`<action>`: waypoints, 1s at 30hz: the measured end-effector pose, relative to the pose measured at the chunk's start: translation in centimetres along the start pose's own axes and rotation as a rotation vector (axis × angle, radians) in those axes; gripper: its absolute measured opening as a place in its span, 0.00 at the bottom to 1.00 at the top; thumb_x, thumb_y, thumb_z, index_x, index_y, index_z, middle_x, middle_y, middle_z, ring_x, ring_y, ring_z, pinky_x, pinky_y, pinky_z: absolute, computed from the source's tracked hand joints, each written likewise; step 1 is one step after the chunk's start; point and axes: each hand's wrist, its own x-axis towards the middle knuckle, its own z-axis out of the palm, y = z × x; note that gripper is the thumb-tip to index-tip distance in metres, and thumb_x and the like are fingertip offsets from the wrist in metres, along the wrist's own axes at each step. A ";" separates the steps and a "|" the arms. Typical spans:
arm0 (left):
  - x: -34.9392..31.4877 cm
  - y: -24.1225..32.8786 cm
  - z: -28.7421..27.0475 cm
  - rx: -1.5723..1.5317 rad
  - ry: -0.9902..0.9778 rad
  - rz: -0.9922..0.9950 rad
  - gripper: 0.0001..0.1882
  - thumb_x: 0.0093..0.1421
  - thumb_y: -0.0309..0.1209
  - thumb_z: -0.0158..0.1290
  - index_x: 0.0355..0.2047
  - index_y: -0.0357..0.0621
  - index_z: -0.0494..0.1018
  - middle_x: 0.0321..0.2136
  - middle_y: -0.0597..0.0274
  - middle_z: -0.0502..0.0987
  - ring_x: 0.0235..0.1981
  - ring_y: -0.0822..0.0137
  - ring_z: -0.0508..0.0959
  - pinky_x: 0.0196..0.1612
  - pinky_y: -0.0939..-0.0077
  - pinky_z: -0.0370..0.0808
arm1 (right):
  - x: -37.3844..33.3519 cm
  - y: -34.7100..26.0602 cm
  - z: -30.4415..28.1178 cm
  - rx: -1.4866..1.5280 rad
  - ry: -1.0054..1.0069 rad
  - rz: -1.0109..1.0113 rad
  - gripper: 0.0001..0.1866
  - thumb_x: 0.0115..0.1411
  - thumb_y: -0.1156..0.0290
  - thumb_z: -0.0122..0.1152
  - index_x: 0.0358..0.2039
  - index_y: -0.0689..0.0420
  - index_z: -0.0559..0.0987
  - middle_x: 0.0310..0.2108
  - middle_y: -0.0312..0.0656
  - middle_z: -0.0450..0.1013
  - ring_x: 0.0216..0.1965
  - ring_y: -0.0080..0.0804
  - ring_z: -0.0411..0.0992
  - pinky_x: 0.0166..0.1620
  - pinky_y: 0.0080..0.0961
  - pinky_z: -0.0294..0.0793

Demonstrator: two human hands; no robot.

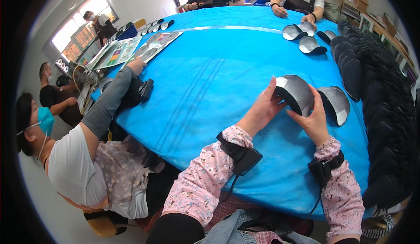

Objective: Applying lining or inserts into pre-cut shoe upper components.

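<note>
Between my two hands is a curved, shiny grey piece with a black underside (299, 96), shaped like a cap brim. It is raised over the blue-covered table (192, 95). My left hand (267, 103) grips its left edge, fingers partly behind it. On the opposite edge, my right hand (314, 118) holds it between thumb and fingers. Just right of my right hand lies a similar curved piece (336, 104) on the table, with a pale patch. Both my forearms wear pink floral sleeves and black wrist devices.
Along the right edge runs a long stack of black curved pieces (372, 99). More grey pieces (310, 44) lie ahead near a co-worker's hands (280, 11). At left, another co-worker's arm (116, 95) reaches over the table beside printed sheets (153, 47).
</note>
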 end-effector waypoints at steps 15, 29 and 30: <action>0.0 -0.6 1.0 0.140 -0.020 0.097 0.32 0.54 0.48 0.53 0.50 0.38 0.60 0.46 0.61 0.69 0.48 0.68 0.68 0.53 0.74 0.63 | -0.2 0.1 0.2 0.212 -0.121 0.100 0.45 0.38 0.57 0.73 0.50 0.68 0.58 0.41 0.50 0.68 0.42 0.35 0.70 0.43 0.26 0.70; 0.0 -1.8 -0.3 0.250 0.245 0.044 0.22 0.63 0.43 0.40 0.49 0.38 0.61 0.45 0.61 0.68 0.46 0.68 0.70 0.45 0.75 0.69 | 0.0 1.2 0.2 -0.284 0.070 -0.099 0.54 0.37 0.52 0.71 0.56 0.69 0.52 0.49 0.58 0.59 0.50 0.51 0.61 0.50 0.36 0.63; 0.0 -1.9 -0.5 0.249 0.243 0.040 0.22 0.63 0.43 0.40 0.49 0.38 0.61 0.45 0.61 0.68 0.46 0.68 0.70 0.45 0.75 0.69 | 0.0 1.4 0.3 -0.270 0.029 -0.047 0.55 0.37 0.51 0.70 0.57 0.69 0.51 0.49 0.59 0.59 0.51 0.51 0.61 0.51 0.36 0.62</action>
